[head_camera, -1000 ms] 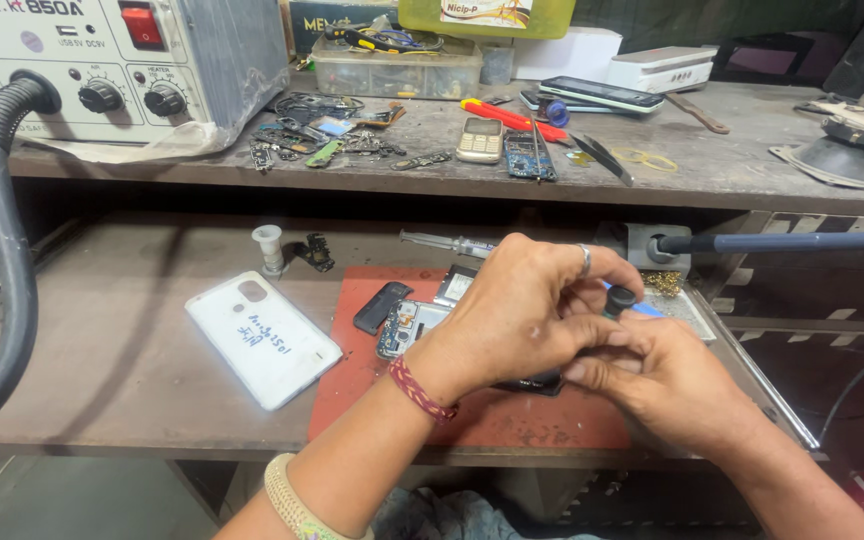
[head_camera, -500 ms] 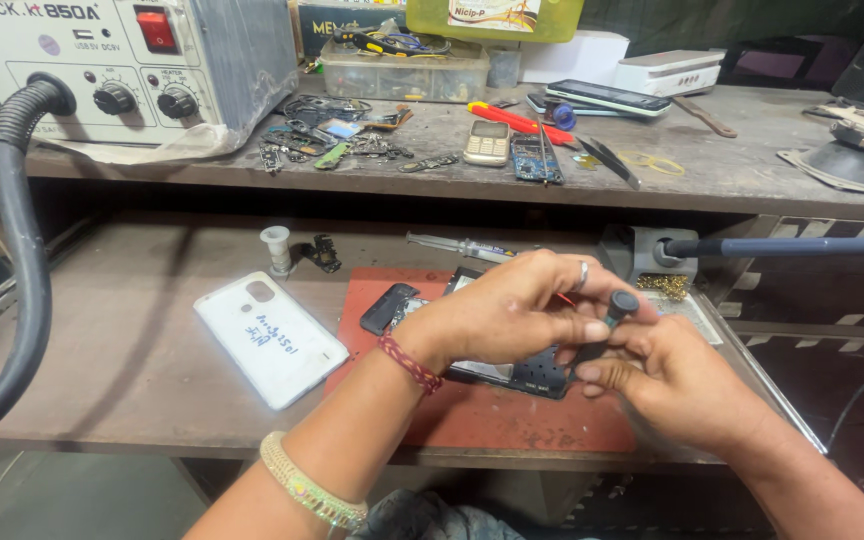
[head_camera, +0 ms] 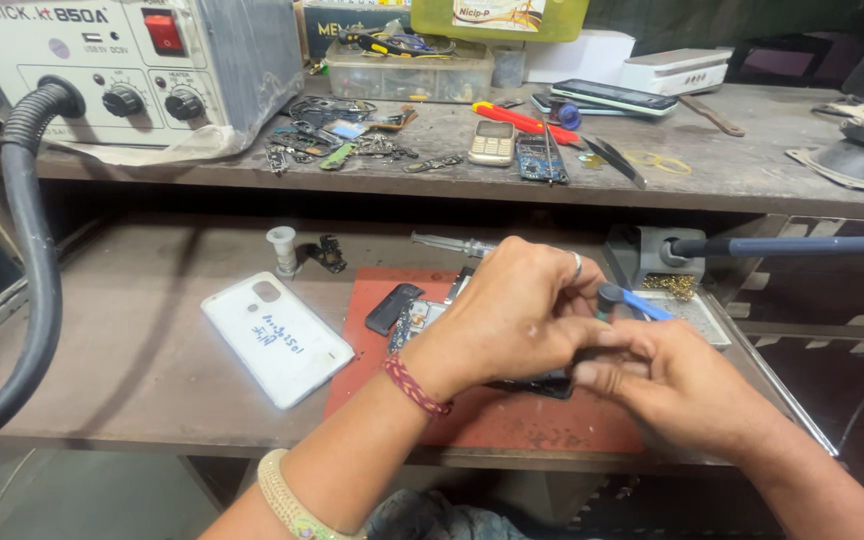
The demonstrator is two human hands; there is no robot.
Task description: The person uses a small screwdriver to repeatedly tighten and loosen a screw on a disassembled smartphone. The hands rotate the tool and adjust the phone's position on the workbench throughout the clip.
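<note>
Both hands met over the red work mat [head_camera: 512,420] on the lower tabletop [head_camera: 132,360]. The left hand [head_camera: 522,310] curled its fingers around a blue-handled tool [head_camera: 632,298], whose dark tip showed just right of the knuckles. The right hand [head_camera: 672,385] pinched a dark phone part [head_camera: 542,383] lying beneath both palms, mostly hidden. A white phone back cover [head_camera: 277,338] lay to the left, well apart.

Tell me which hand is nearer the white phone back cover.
Left. The left hand works over the red mat, just right of the white phone back cover; the right hand sits farther right, beyond the left.
</note>
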